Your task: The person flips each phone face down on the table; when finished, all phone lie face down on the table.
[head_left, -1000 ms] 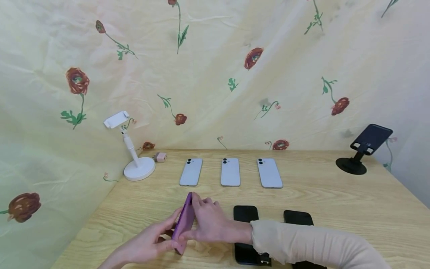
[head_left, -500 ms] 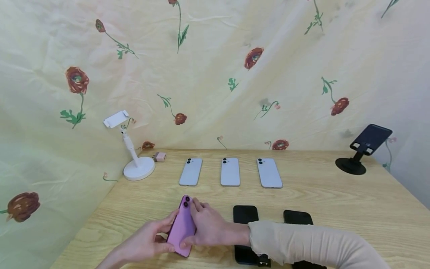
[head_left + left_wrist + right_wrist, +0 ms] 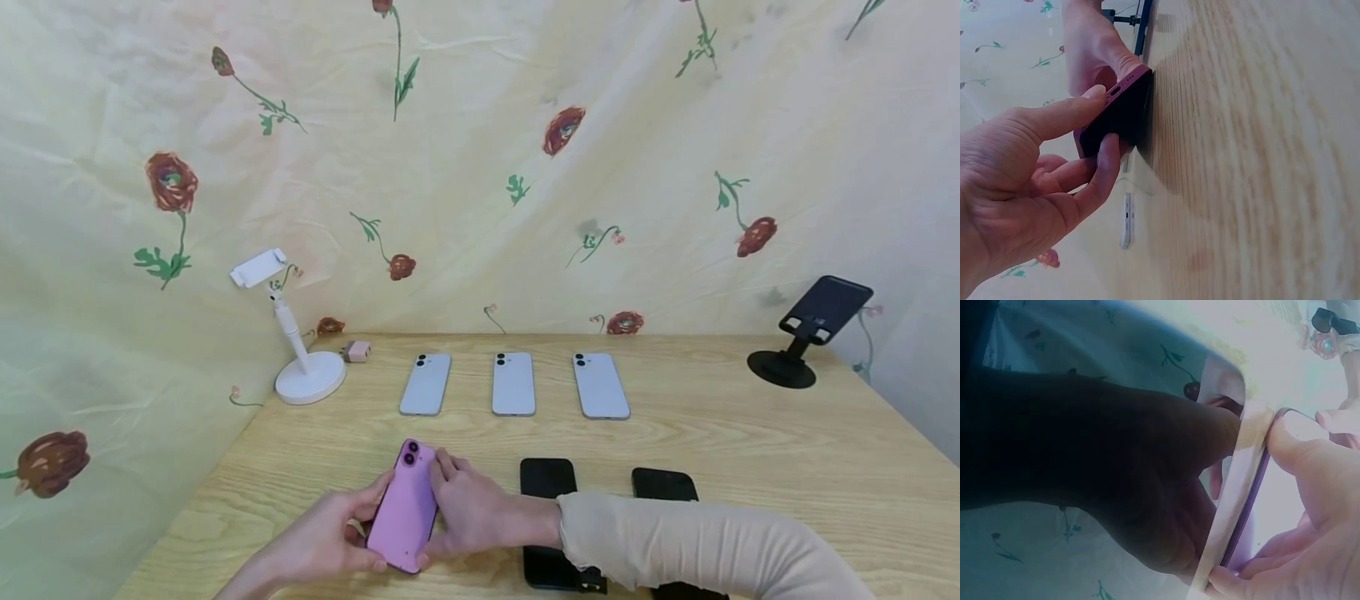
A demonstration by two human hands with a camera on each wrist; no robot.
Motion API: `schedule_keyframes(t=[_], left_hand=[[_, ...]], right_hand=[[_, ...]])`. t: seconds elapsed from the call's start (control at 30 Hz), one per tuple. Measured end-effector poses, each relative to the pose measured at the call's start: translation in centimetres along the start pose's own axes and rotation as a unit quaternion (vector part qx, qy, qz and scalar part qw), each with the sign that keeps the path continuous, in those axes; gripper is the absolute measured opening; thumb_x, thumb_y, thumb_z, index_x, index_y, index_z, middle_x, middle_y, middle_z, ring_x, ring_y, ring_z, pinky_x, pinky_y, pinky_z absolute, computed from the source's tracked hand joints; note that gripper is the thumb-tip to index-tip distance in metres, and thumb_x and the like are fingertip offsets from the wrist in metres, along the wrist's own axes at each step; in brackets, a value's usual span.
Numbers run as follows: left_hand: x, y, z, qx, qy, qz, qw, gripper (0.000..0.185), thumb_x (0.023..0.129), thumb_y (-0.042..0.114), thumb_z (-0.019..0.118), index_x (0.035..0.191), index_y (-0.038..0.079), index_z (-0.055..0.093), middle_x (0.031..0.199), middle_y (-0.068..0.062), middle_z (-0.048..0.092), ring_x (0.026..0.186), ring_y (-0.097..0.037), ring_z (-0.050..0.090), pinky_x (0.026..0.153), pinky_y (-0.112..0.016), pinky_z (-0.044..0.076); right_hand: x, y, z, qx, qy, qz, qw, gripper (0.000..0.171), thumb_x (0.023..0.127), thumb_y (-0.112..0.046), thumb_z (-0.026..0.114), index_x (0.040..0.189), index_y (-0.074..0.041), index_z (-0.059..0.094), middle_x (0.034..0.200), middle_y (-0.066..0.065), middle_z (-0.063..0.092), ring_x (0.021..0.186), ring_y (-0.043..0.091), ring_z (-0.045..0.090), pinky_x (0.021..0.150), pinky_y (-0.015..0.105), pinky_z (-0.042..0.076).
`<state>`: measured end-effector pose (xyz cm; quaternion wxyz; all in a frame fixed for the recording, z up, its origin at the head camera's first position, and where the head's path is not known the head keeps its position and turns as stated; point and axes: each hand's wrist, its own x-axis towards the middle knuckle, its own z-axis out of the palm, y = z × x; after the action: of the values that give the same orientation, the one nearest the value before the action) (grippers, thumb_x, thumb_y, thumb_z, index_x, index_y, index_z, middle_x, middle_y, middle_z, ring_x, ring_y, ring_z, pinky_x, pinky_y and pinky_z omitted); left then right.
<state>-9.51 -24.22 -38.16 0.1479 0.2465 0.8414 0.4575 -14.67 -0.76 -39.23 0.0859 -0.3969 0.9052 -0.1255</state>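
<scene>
Both our hands are clamped on one pink phone (image 3: 402, 512): the left hand (image 3: 318, 533) pinches its lower left side, thumb on the bottom edge and fingers against the black screen, while the right hand (image 3: 472, 508) grips its right edge. We hold the phone tilted over the wooden table (image 3: 675, 442), its back and two lenses facing up; we cannot tell whether it touches the wood. Just beyond our grip, three white phones (image 3: 514, 385) lie back up in a row. To its right, two black phones (image 3: 549, 479) lie partly hidden under our beige sleeve (image 3: 675, 537). Farther off, a white stand (image 3: 291, 329) and pink charger (image 3: 359, 351) sit beyond it to the left, a black stand (image 3: 832, 304) far right.
</scene>
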Motion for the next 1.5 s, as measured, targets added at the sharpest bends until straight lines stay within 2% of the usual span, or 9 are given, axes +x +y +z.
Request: schedule_keyframes(t=[0.23,0.43,0.63,0.87,1.03,1.23,1.5], left_hand=[[0.0,-0.3,0.0,0.029,0.008,-0.021,0.9993,0.098,0.077,0.009,0.087,0.151,-0.013,0.026,0.093,0.008,0.072,0.081,-0.007,0.063,0.071,-0.027,0.054],[0.0,-0.5,0.1,0.039,0.010,-0.013,0.9991,0.096,0.076,0.006,0.086,0.149,-0.016,0.027,0.086,0.008,0.072,0.073,-0.006,0.063,0.065,-0.026,0.053],[0.0,-0.8,0.1,0.070,0.009,-0.003,0.9975,0.096,0.076,0.008,0.086,0.149,-0.016,0.027,0.073,0.011,0.060,0.062,-0.002,0.055,0.054,-0.024,0.048],[-0.1,-1.1,0.2,0.073,-0.003,-0.034,0.9968,0.095,0.079,0.013,0.085,0.150,-0.013,0.029,0.072,0.009,0.056,0.060,-0.003,0.050,0.052,-0.022,0.041],[-0.1,-1.2,0.2,0.095,-0.005,-0.032,0.9950,0.088,0.079,0.016,0.086,0.148,-0.010,0.037,0.069,0.010,0.052,0.060,-0.001,0.046,0.053,-0.020,0.037],[-0.1,-1.2,0.2,0.097,-0.008,-0.023,0.9950,0.088,0.078,0.016,0.086,0.147,-0.012,0.039,0.069,0.010,0.051,0.060,-0.001,0.047,0.052,-0.020,0.039],[0.2,-1.2,0.3,0.091,-0.023,-0.049,0.9944,0.089,0.078,0.015,0.085,0.149,-0.009,0.037,0.067,0.008,0.051,0.056,-0.002,0.046,0.049,-0.020,0.035]], right_hand=[[-0.2,0.0,0.1,-0.033,-0.014,0.003,0.999,0.116,0.076,-0.068,0.075,0.152,0.008,0.031,0.155,0.030,0.028,0.140,0.040,0.034,0.105,0.036,0.040],[-0.2,0.0,0.0,-0.056,-0.015,0.001,0.998,0.113,0.077,-0.070,0.072,0.150,0.007,0.036,0.152,0.032,0.033,0.139,0.041,0.035,0.105,0.036,0.040],[-0.2,-0.2,0.0,-0.084,-0.015,0.001,0.996,0.111,0.077,-0.073,0.069,0.149,0.006,0.040,0.149,0.033,0.038,0.138,0.041,0.037,0.107,0.037,0.038],[0.0,-0.2,-0.2,-0.112,-0.027,-0.002,0.993,0.109,0.079,-0.076,0.064,0.149,0.004,0.042,0.148,0.031,0.039,0.139,0.039,0.037,0.111,0.037,0.033],[0.1,-0.3,-0.3,-0.122,-0.035,0.007,0.992,0.108,0.079,-0.078,0.063,0.150,0.001,0.043,0.149,0.028,0.040,0.139,0.038,0.038,0.110,0.036,0.035],[0.2,-0.2,-0.3,-0.129,-0.036,0.009,0.991,0.108,0.078,-0.079,0.062,0.150,0.000,0.043,0.149,0.028,0.040,0.139,0.038,0.038,0.110,0.037,0.034],[0.0,-0.2,-0.5,-0.140,-0.036,0.005,0.989,0.108,0.078,-0.079,0.063,0.149,0.000,0.043,0.149,0.027,0.041,0.139,0.035,0.038,0.112,0.037,0.032]])
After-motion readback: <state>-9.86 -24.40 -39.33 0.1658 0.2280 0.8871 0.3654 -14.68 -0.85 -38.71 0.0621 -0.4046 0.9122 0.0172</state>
